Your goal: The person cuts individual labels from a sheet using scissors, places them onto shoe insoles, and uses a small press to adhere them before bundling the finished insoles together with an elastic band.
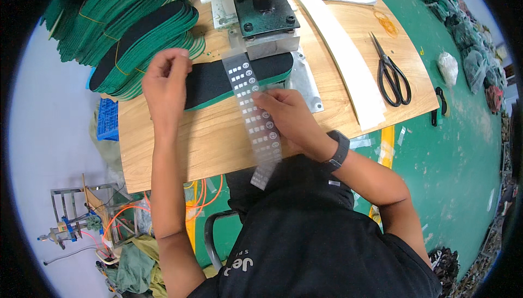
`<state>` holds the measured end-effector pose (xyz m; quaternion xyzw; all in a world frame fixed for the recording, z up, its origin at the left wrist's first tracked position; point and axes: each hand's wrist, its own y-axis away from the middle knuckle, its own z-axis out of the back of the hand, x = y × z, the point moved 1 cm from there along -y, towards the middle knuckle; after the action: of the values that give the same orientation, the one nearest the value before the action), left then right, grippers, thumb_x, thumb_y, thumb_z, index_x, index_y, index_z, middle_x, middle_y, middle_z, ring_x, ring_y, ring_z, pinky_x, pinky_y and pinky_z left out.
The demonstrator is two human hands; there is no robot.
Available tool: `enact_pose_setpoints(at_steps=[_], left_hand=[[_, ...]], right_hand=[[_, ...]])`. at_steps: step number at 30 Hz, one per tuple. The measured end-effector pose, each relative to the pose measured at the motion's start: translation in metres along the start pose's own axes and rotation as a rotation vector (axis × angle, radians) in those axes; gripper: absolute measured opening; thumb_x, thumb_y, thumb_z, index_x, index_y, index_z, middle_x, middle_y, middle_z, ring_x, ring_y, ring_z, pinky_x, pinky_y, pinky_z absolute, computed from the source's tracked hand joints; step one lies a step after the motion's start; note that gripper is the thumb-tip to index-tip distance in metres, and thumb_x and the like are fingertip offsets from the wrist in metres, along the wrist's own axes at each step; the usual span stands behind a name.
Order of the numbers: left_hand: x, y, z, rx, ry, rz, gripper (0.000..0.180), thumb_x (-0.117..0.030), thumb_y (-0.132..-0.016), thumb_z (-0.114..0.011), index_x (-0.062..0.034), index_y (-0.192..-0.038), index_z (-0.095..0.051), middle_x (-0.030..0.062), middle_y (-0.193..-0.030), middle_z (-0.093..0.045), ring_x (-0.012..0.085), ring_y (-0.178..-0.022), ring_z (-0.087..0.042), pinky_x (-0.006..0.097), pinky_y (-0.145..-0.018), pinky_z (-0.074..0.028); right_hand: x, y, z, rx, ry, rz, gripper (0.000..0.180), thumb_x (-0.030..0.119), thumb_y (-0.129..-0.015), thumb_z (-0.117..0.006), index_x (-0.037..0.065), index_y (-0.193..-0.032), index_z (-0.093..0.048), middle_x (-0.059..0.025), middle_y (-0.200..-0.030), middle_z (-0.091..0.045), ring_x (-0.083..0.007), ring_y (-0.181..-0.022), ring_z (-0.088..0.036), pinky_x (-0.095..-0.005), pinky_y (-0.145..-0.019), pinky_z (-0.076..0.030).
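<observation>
A black insole with a green underside [210, 86] lies on the table, its right end beneath the metal press head [272, 44]. Across it runs a clear strip of white printed labels [243, 92], whose lower end hangs past the table edge. My right hand [289, 118] pinches this strip near its middle, thumb on top. Beside the insole's left end, my left hand [166, 80] is closed with curled fingers; whether anything is between them is hidden. Bundled green and black insoles [144, 41] are stacked behind my left hand.
Black-handled scissors [393, 77] and yellow rubber bands [385, 24] lie on the right of the wooden table [158, 156]. A long white curved strip [343, 58] runs beside the press. A blue crate [108, 119] stands left; orange hoses [210, 200] hang below.
</observation>
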<state>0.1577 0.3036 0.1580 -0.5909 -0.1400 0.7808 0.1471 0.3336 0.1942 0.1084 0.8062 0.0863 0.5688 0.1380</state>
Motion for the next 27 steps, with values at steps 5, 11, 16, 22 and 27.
enact_pose_setpoints(at_steps=[5, 11, 16, 22, 27], left_hand=[[0.000, 0.021, -0.018, 0.424, -0.373, -0.486, 0.017, -0.009, -0.079, -0.063, -0.0029, -0.095, -0.067, 0.0105, -0.093, -0.063, 0.0270, -0.090, -0.056, 0.034, -0.080, -0.045], [0.003, 0.022, -0.015, 0.502, -0.426, -0.497, 0.020, -0.009, -0.080, -0.063, -0.0029, -0.099, -0.066, 0.0113, -0.099, -0.059, 0.0274, -0.095, -0.054, 0.034, -0.083, -0.044], [-0.003, 0.007, -0.012, 0.531, -0.440, -0.475, 0.028, -0.017, -0.080, -0.065, -0.0020, -0.104, -0.063, 0.0131, -0.102, -0.060, 0.0307, -0.096, -0.056, 0.036, -0.083, -0.045], [0.004, -0.012, -0.017, 0.543, -0.562, -0.582, 0.059, -0.039, -0.067, -0.077, -0.0006, -0.110, -0.061, 0.0158, -0.108, -0.060, 0.0329, -0.099, -0.056, 0.038, -0.088, -0.044], [0.018, -0.009, -0.024, 0.597, -0.694, -0.436, 0.070, -0.047, -0.065, -0.076, -0.0010, -0.114, -0.059, 0.0166, -0.103, -0.061, 0.0335, -0.096, -0.057, 0.039, -0.089, -0.044]], right_hand=[[-0.003, -0.004, 0.003, 0.012, -0.056, -0.023, 0.023, 0.023, -0.091, -0.059, 0.001, -0.085, -0.064, 0.0002, -0.070, -0.059, -0.0043, -0.056, -0.051, -0.0198, -0.049, -0.040], [0.014, -0.013, -0.008, 0.002, 0.041, -0.029, 0.029, 0.024, -0.092, -0.055, -0.001, -0.080, -0.063, 0.0003, -0.064, -0.055, -0.0062, -0.053, -0.048, -0.0232, -0.046, -0.038], [0.014, -0.013, -0.004, -0.113, -0.032, -0.022, 0.025, 0.020, -0.091, -0.055, -0.002, -0.081, -0.063, -0.0019, -0.065, -0.057, -0.0092, -0.052, -0.051, -0.0245, -0.047, -0.043], [0.018, -0.012, 0.015, -0.204, -0.191, 0.052, 0.023, 0.017, -0.089, -0.056, -0.002, -0.076, -0.061, -0.0055, -0.070, -0.059, -0.0128, -0.054, -0.055, -0.0259, -0.048, -0.047], [0.017, -0.014, 0.016, -0.217, -0.171, 0.030, 0.023, 0.017, -0.089, -0.056, -0.001, -0.075, -0.060, -0.0059, -0.070, -0.060, -0.0130, -0.054, -0.057, -0.0252, -0.047, -0.047]])
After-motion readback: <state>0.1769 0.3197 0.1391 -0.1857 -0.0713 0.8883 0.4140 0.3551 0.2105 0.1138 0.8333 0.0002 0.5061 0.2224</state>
